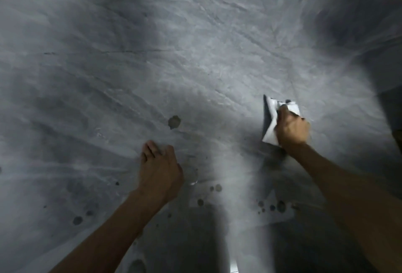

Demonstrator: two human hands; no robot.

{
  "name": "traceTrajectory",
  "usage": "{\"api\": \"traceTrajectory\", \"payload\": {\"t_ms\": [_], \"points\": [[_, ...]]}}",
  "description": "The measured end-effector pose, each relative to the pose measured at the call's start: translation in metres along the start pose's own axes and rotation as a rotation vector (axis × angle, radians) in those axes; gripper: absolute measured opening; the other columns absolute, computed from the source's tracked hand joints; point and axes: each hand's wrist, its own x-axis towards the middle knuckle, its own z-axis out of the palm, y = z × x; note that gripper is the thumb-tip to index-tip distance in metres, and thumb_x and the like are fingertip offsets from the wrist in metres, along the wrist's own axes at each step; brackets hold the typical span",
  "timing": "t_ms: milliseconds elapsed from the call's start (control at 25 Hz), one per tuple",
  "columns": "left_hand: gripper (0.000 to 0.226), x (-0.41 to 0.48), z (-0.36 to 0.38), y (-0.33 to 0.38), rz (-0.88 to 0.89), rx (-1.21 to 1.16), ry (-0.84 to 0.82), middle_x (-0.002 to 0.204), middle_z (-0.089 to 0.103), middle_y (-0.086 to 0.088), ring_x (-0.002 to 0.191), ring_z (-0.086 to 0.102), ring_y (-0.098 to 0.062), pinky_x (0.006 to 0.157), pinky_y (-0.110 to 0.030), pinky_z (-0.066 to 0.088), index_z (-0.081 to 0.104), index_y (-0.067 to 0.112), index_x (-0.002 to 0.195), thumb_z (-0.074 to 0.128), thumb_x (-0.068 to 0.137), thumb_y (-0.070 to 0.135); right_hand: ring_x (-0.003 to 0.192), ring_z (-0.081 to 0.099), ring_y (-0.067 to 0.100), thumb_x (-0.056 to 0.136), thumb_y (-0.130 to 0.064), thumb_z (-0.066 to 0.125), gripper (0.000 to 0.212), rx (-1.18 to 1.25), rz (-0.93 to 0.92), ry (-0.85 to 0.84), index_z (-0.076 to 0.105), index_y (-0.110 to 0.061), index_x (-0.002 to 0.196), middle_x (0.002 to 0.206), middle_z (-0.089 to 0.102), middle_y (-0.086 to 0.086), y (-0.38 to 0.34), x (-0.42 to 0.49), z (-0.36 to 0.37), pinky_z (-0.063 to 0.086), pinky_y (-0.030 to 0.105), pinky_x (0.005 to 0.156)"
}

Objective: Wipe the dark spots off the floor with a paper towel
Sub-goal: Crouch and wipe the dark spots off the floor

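The right hand (292, 129) grips a crumpled paper towel (271, 125) low at the floor (108, 66), at 3 o'clock from the largest dark spot (174, 122). The left hand (159, 170) holds nothing and rests on the floor, fingers loosely bent. Smaller spots (280, 206) lie at 6 o'clock from the towel. Risk: the bunched towel may smear a spot or skip small ones.

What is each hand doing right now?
Left hand: open, resting on the floor, holding nothing.
Right hand: grips the paper towel.
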Motion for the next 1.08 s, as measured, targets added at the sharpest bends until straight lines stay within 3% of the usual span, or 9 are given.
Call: {"api": "traceTrajectory", "payload": {"t_ms": [80,160,320,560,640,800,920,1000,1080], "points": [[0.053,0.004,-0.002,0.009,-0.042,-0.015,-0.038,0.145,0.012,-0.048,0.138,0.015,-0.057,0.115,-0.052,0.019,0.026,0.004,0.138,0.033,0.094,0.032,0.073,0.065,0.045,0.092,-0.016,0.047,0.026,0.070,-0.087,0.042,0.060,-0.007,0.113,0.093,0.067,0.027,-0.039,-0.025,0.002,0.050,0.044,0.062],[0.052,0.009,-0.006,0.017,-0.087,-0.031,-0.100,0.144,0.008,-0.049,0.138,0.011,-0.059,0.115,-0.055,0.017,0.026,0.006,0.138,0.033,0.094,0.033,0.057,0.066,0.031,0.083,-0.018,0.054,0.025,0.170,-0.479,0.034,0.069,-0.009,0.101,0.074,0.069,0.012,-0.088,-0.072,0.015,0.047,0.031,0.045],[0.059,0.010,-0.007,0.013,-0.075,-0.025,-0.117,0.144,0.008,-0.049,0.138,0.012,-0.059,0.115,-0.054,0.016,0.018,0.007,0.145,0.030,0.095,0.035,0.052,0.066,0.024,0.075,-0.020,0.068,0.025,0.078,-0.898,-0.036,0.072,-0.015,0.100,0.071,0.070,0.003,-0.083,-0.079,0.016,0.044,0.026,0.038],[0.055,0.010,-0.007,0.015,-0.062,-0.012,-0.120,0.141,0.011,-0.052,0.133,0.013,-0.065,0.112,-0.060,0.018,0.022,0.003,0.141,0.028,0.095,0.033,0.076,0.064,0.047,0.099,-0.026,0.039,0.029,0.054,0.092,0.038,0.056,-0.011,0.118,0.097,0.067,0.029,-0.010,-0.006,0.000,0.048,0.045,0.066],[0.053,0.011,-0.007,0.016,-0.086,-0.021,-0.127,0.140,0.008,-0.053,0.133,0.012,-0.066,0.112,-0.060,0.017,0.024,0.003,0.140,0.029,0.096,0.032,0.073,0.066,0.041,0.100,-0.024,0.036,0.033,0.042,-0.061,-0.017,0.057,-0.011,0.121,0.091,0.069,0.022,-0.056,-0.029,0.012,0.048,0.042,0.063],[0.057,0.006,-0.012,0.023,-0.098,-0.055,-0.093,0.140,0.020,-0.049,0.132,0.022,-0.061,0.111,-0.058,0.025,0.030,0.004,0.140,0.037,0.093,0.036,0.052,0.065,0.017,0.087,-0.033,0.049,0.025,0.176,-0.647,-0.123,0.072,-0.026,0.092,0.065,0.068,-0.002,-0.084,-0.060,0.009,0.046,0.024,0.047],[0.054,0.002,-0.016,0.020,-0.097,-0.093,-0.004,0.136,0.032,-0.039,0.127,0.034,-0.054,0.106,-0.056,0.034,0.042,0.003,0.133,0.045,0.090,0.036,0.072,0.068,0.037,0.091,-0.028,0.050,0.024,0.045,-0.324,-0.046,0.064,-0.022,0.109,0.089,0.071,0.013,-0.031,-0.004,0.004,0.049,0.036,0.062],[0.059,0.004,-0.009,0.019,-0.081,-0.082,-0.031,0.138,0.021,-0.050,0.130,0.024,-0.062,0.110,-0.060,0.024,0.028,0.001,0.141,0.033,0.095,0.037,0.085,0.063,0.047,0.098,-0.026,0.043,0.030,0.054,0.132,0.038,0.055,-0.014,0.122,0.106,0.066,0.025,-0.006,0.018,0.003,0.047,0.044,0.073],[0.059,0.004,-0.006,0.014,-0.073,-0.066,-0.051,0.139,0.013,-0.053,0.133,0.016,-0.064,0.113,-0.058,0.016,0.019,0.005,0.144,0.028,0.096,0.037,0.094,0.062,0.045,0.101,-0.025,0.037,0.033,0.150,0.267,0.050,0.050,-0.013,0.128,0.114,0.063,0.024,-0.042,0.013,0.007,0.045,0.045,0.082]]}}
